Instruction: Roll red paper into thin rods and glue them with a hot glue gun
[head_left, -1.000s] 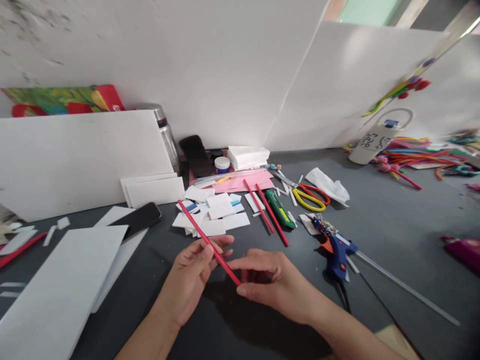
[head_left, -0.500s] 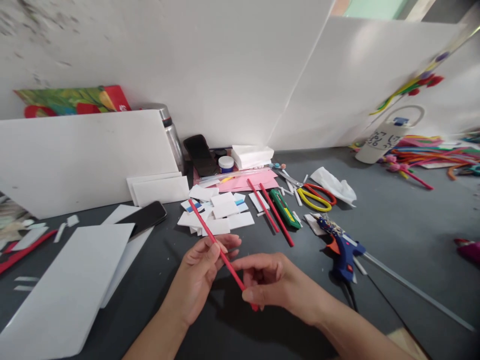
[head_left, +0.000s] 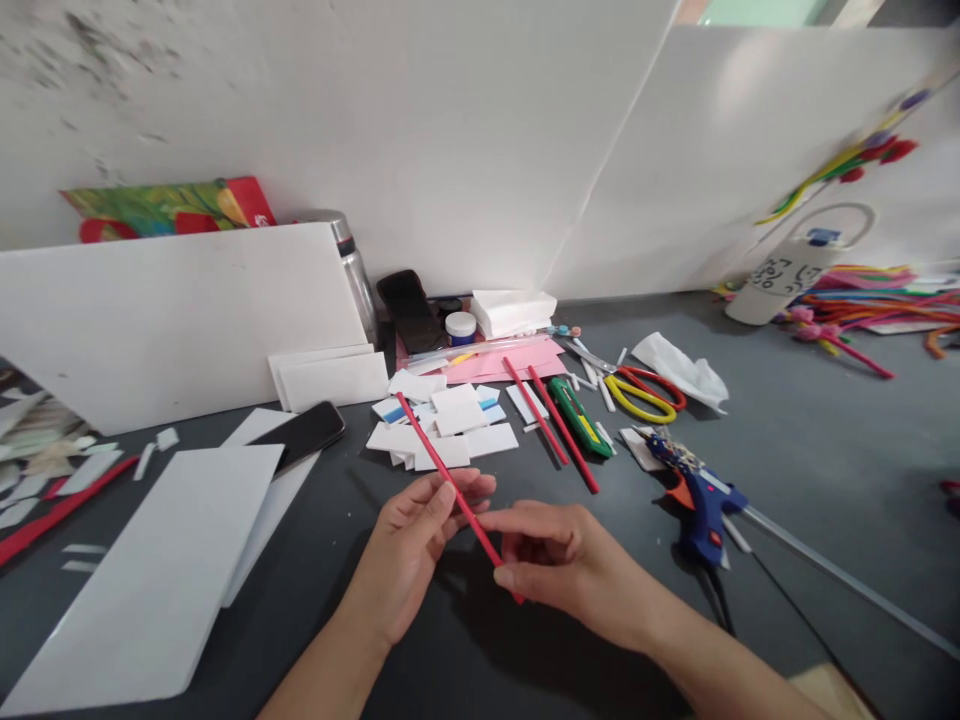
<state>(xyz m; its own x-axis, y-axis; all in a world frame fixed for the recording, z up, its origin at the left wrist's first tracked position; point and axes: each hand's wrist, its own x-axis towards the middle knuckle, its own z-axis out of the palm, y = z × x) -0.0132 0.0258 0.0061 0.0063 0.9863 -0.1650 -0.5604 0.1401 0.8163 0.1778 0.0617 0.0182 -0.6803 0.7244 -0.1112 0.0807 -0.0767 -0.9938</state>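
A thin red stick [head_left: 421, 437] slants between my two hands above the dark table, its far end pointing up and left. My left hand [head_left: 420, 530] grips it near the middle, thumb on top and fingers underneath. Near its lower end, my right hand [head_left: 559, 560] pinches it between thumb and bent fingers, the index fingertip touching its side. Just beyond lies a pile of small white cards [head_left: 450, 425], some with blue marks. To their right rest two more red sticks [head_left: 564, 430] and a green utility knife [head_left: 579, 417].
On the right are a blue glue gun [head_left: 705, 510] with a glue stick, scissors [head_left: 641, 395] and a crumpled tissue [head_left: 681, 370]. White boards [head_left: 150, 570] and a black phone [head_left: 311, 435] lie left. A white bottle [head_left: 780, 280] stands at back right.
The view has shifted slightly, so the table things sit a little further right. Both hands keep hold of the red stick, with little change in their grip.
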